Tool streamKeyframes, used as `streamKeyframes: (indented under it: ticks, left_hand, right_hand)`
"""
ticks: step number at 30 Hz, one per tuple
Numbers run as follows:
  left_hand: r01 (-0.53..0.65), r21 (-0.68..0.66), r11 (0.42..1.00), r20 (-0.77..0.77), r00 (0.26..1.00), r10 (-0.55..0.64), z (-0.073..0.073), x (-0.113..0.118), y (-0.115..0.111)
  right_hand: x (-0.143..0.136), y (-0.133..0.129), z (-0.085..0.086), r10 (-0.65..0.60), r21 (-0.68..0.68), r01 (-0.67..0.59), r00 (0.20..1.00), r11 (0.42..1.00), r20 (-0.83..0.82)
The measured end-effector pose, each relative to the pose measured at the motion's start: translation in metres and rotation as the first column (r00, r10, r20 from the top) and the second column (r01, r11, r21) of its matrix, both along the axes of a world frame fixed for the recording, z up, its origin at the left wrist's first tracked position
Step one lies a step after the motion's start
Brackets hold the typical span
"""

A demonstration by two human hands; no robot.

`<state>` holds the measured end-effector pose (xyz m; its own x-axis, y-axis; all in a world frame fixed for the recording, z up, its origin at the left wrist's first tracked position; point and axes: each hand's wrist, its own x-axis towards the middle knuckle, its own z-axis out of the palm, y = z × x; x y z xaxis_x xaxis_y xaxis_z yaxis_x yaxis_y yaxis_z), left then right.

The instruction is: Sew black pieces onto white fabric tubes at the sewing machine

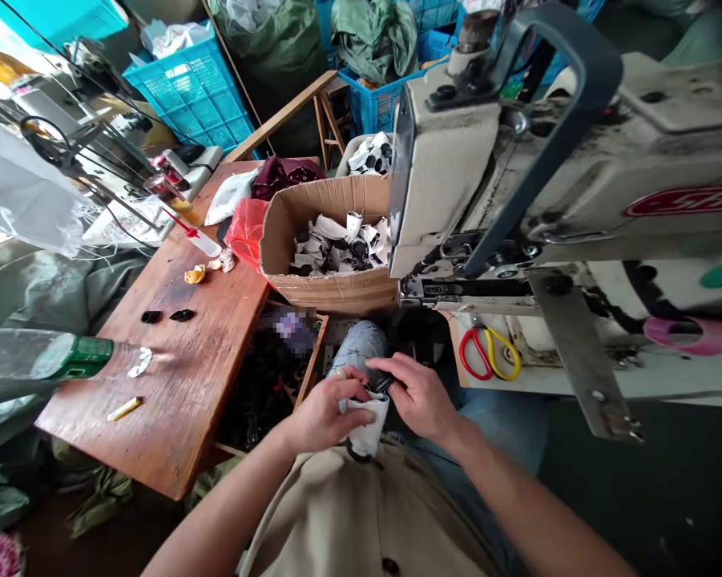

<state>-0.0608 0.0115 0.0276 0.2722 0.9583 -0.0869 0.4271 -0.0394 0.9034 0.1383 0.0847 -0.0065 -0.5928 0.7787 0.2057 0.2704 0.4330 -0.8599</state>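
Observation:
Close to my lap, my left hand [328, 413] grips a small white piece [369, 433] with dark edging, thumb on top and fingers behind. It looks like a sewn fabric part, though its exact kind is unclear. From the other side, my right hand [421, 397] pinches the dark edge at the top of the same piece. Both hands are above my legs and in front of my shirt. Similar white and black pieces [336, 240] fill a cardboard box [330, 288] beyond my hands.
An industrial sewing machine [450, 152] stands at the right, with red and yellow-handled scissors [490, 353] under it. A wooden table [216, 320] on the left carries a plastic bottle [84, 357] and a red-tipped squeeze bottle [201, 239]. An open drawer [312, 361] lies beneath its edge.

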Motion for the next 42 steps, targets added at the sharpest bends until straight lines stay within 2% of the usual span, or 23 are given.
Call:
streamKeyframes:
  ticks: [1, 3, 5, 8, 10, 12, 15, 17, 21, 26, 29, 32, 34, 37, 38, 39, 40, 42]
  left_hand:
    - [0.079, 0.005, 0.997, -0.051, 0.996, -0.078, 0.002, -0.005, 0.006]
    - [0.196, 0.004, 0.981, -0.128, 0.973, -0.194, 0.003, -0.008, 0.013]
    - [0.25, 0.005, 0.968, -0.168, 0.955, -0.245, -0.001, -0.002, 0.012]
    - [0.213, 0.003, 0.977, -0.162, 0.964, -0.21, -0.018, 0.014, -0.003]
    - [0.125, -0.01, 0.992, -0.119, 0.985, -0.126, -0.032, 0.021, -0.015]
    - [0.045, -0.033, 0.998, -0.066, 0.997, -0.047, -0.042, 0.022, -0.025]
    - [0.04, -0.078, 0.996, -0.032, 0.999, -0.043, -0.047, 0.015, -0.032]
    - [0.088, -0.1, 0.991, -0.035, 0.995, -0.092, -0.047, 0.008, -0.032]
    - [0.119, -0.09, 0.989, -0.058, 0.99, -0.125, -0.048, 0.002, -0.031]
    - [0.106, -0.027, 0.994, -0.052, 0.993, -0.108, -0.056, 0.006, -0.032]
    - [0.096, -0.002, 0.995, -0.033, 0.995, -0.096, -0.061, 0.009, -0.033]
    - [0.048, 0.035, 0.998, 0.0, 0.999, -0.048, -0.064, 0.014, -0.036]
    - [0.035, 0.053, 0.998, 0.004, 0.999, -0.036, -0.065, 0.018, -0.038]
    - [0.022, 0.021, 1.0, -0.004, 1.0, -0.022, -0.065, 0.02, -0.041]
    - [0.008, 0.004, 1.0, 0.005, 1.0, -0.009, -0.066, 0.02, -0.042]
    - [-0.005, -0.01, 1.0, 0.02, 1.0, 0.005, -0.066, 0.019, -0.042]
    - [-0.011, -0.02, 1.0, 0.039, 0.999, 0.011, -0.067, 0.018, -0.042]
    - [-0.005, -0.023, 1.0, 0.072, 0.997, 0.007, -0.068, 0.014, -0.041]
  right_hand:
    - [0.009, 0.004, 0.005, 0.128, -0.082, -0.124, 0.991, 0.989, 0.047]
    - [0.027, 0.011, 0.011, 0.327, -0.273, -0.293, 0.941, 0.917, 0.088]
    - [0.04, 0.012, 0.008, 0.395, -0.429, -0.321, 0.914, 0.845, 0.093]
    - [0.048, 0.004, -0.007, 0.305, -0.58, -0.176, 0.943, 0.795, 0.133]
    - [0.049, -0.004, -0.016, 0.198, -0.651, -0.05, 0.968, 0.757, 0.156]
    - [0.048, -0.009, -0.018, 0.096, -0.678, 0.049, 0.98, 0.734, 0.174]
    - [0.046, -0.01, -0.007, 0.019, -0.639, 0.127, 0.976, 0.758, 0.216]
    - [0.041, -0.007, 0.006, 0.048, -0.613, 0.114, 0.969, 0.782, 0.241]
    - [0.028, 0.0, 0.03, 0.223, -0.581, -0.001, 0.924, 0.814, 0.311]
    - [0.013, 0.013, 0.047, 0.433, -0.492, -0.195, 0.79, 0.849, 0.434]
    - [0.003, 0.022, 0.049, 0.502, -0.463, -0.269, 0.699, 0.844, 0.509]
    - [-0.011, 0.023, 0.045, 0.496, -0.424, -0.279, 0.639, 0.862, 0.588]
    - [-0.02, 0.016, 0.039, 0.44, -0.382, -0.238, 0.642, 0.893, 0.628]
    - [-0.024, 0.005, 0.027, 0.329, -0.352, -0.131, 0.734, 0.927, 0.594]
    - [-0.021, 0.003, 0.022, 0.317, -0.386, -0.104, 0.778, 0.917, 0.543]
    - [-0.016, 0.003, 0.017, 0.334, -0.465, -0.092, 0.816, 0.881, 0.471]
    - [-0.01, 0.004, 0.011, 0.377, -0.578, -0.102, 0.845, 0.81, 0.379]
    - [0.004, 0.009, -0.001, 0.462, -0.798, -0.158, 0.871, 0.581, 0.164]
